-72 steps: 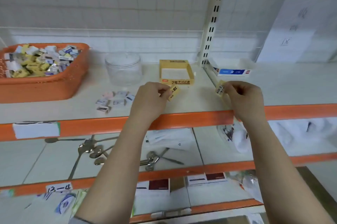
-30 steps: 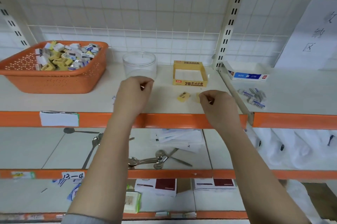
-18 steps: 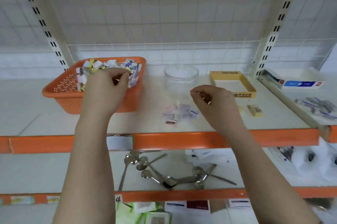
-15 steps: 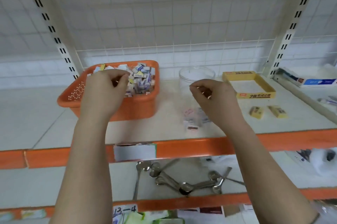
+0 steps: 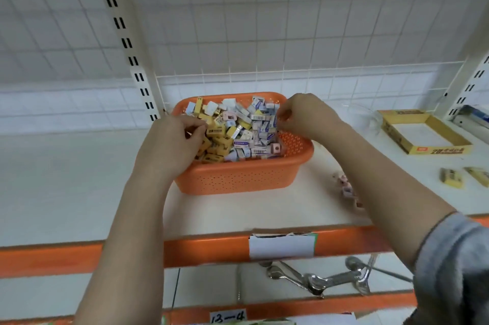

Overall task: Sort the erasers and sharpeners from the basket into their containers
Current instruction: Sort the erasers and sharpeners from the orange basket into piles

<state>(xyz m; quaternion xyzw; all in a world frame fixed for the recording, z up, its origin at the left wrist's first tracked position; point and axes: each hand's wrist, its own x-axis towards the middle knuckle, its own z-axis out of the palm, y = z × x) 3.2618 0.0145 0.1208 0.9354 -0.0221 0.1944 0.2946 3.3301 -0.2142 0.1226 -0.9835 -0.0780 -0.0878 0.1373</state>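
An orange perforated basket (image 5: 238, 179) stands on the white shelf, heaped with yellow erasers, white-sleeved erasers and pink sharpeners (image 5: 238, 131). My left hand (image 5: 172, 144) reaches in over the basket's left rim, and its curled fingers close on a yellow eraser (image 5: 211, 131). My right hand (image 5: 307, 115) hovers over the heap's right side. Its fingertips are pinched against the white-sleeved pieces, and I cannot see whether they hold one. A yellow cardboard tray (image 5: 423, 150) lies at the right. A clear jar (image 5: 365, 112) shows behind my right arm.
Two yellow erasers (image 5: 451, 177) lie loose on the shelf before the tray. A few small sharpeners (image 5: 346, 187) sit beside my right forearm. A blue-and-white box (image 5: 473, 115) is at the far right. The shelf's orange front edge (image 5: 211, 245) runs below, with spoons (image 5: 317, 279) underneath.
My view has swung left onto the basket. Both hands left the two yellow erasers on the shelf and moved into the basket, the right one crossing over from the jar side.
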